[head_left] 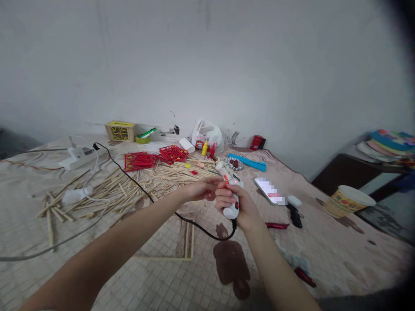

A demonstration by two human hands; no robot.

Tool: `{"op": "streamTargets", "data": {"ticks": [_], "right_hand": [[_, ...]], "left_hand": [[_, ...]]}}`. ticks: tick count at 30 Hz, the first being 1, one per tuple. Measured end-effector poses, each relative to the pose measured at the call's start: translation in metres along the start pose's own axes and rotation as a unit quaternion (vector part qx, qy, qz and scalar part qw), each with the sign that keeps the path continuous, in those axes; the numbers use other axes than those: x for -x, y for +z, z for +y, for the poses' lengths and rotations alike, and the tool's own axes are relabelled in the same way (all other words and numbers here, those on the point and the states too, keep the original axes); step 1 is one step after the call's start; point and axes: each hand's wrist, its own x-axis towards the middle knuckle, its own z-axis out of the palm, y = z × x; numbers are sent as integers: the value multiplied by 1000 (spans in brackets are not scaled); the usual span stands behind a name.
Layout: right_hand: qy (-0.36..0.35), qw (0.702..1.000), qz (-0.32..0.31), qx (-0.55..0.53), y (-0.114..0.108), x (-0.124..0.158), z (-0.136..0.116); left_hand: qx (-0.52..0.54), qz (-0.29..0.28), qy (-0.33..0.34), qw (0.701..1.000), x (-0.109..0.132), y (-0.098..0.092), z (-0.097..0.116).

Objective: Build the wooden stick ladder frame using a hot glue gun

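A white glue gun [231, 211] with an orange trigger and a small red light is gripped in my right hand [245, 202]. Its black cord [210, 235] leaves the bottom of the handle and loops away to the left. My left hand [205, 188] is held against the front of the gun, its fingers bent together beside the orange trigger; what they pinch, if anything, is hidden. Below the hands, thin wooden sticks [186, 259] form a corner on the table. Many loose wooden sticks [119, 190] are heaped to the left.
At the back are red stick panels [141, 160], a wooden box [120, 131], a white plastic bag [207, 134] and a yellow bottle [204, 148]. A power strip [81, 157] lies left. On the right are a phone [269, 191], a red pen-like object [277, 226] and a paper cup [348, 201].
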Motion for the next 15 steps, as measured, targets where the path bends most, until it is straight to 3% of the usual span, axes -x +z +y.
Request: {"op": "streamTargets", "data": {"ticks": [6,15], "right_hand": [[-7,1000,-5,24,3,1,1],[-9,1000,-4,-1,-2,5,-1]], "left_hand": [[21,-18,-22,999,0,8,-2],[-7,16,-21,1000,14,-14,4]]}}
